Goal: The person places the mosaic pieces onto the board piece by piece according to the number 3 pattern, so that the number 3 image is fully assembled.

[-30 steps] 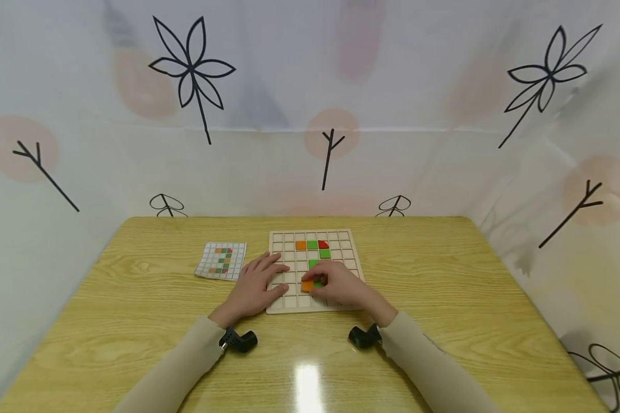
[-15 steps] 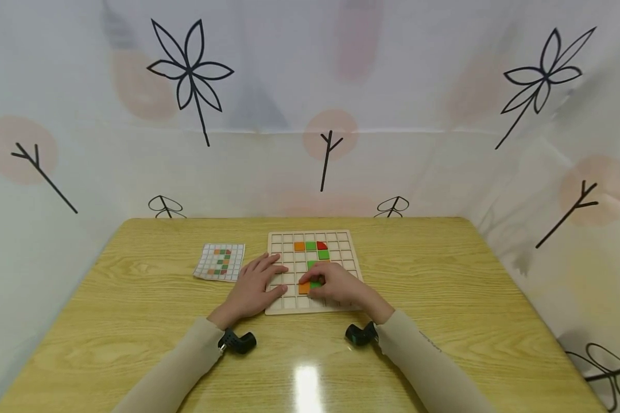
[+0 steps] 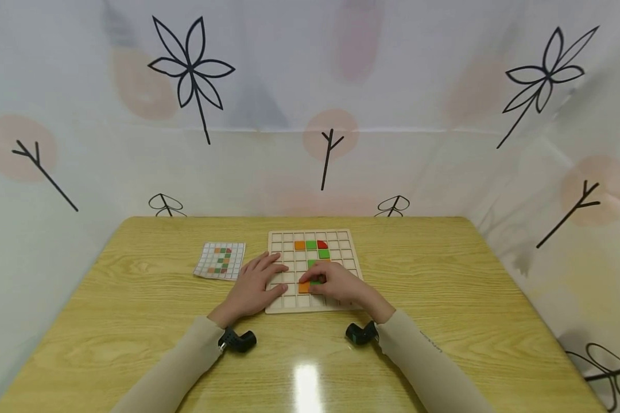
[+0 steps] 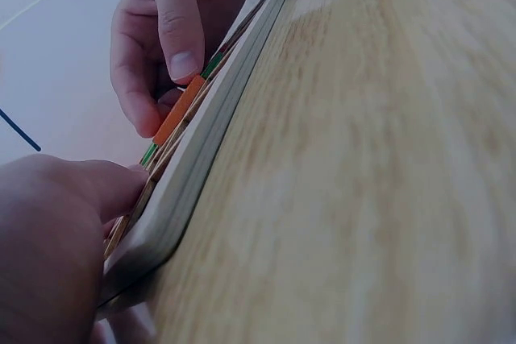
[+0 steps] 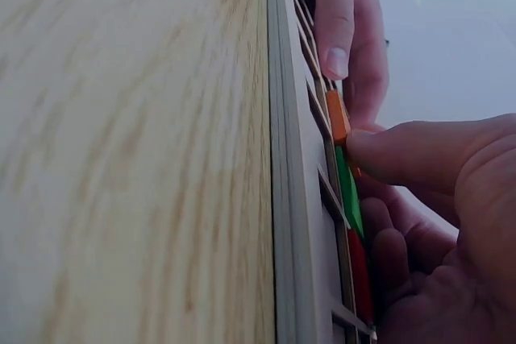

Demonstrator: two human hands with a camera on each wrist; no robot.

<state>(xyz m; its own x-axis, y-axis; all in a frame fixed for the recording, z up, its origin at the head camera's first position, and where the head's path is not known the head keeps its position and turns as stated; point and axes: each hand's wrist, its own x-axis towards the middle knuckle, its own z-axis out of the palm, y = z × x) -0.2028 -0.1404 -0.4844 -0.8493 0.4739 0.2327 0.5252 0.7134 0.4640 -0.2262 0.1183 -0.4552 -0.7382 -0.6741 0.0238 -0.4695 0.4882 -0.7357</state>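
A wooden grid board lies on the table with several coloured tiles in its cells. My left hand rests on its left side, fingers spread. My right hand pinches a square orange tile between thumb and index finger, low in the grid. In the left wrist view that orange tile sits slightly raised above the board's face. Beside it is a green tile, then a red one. At the top are an orange tile, a green tile and a rounded red tile. My right hand covers some cells.
Left of the board lies a paper card printed with a grid of coloured squares. The wooden table reaches back to a white patterned cloth. A dark camera mount sits at each wrist.
The orange tile under my right fingers has shifted very slightly and sits straighter in line with the grid. My left hand stays in place on the board.
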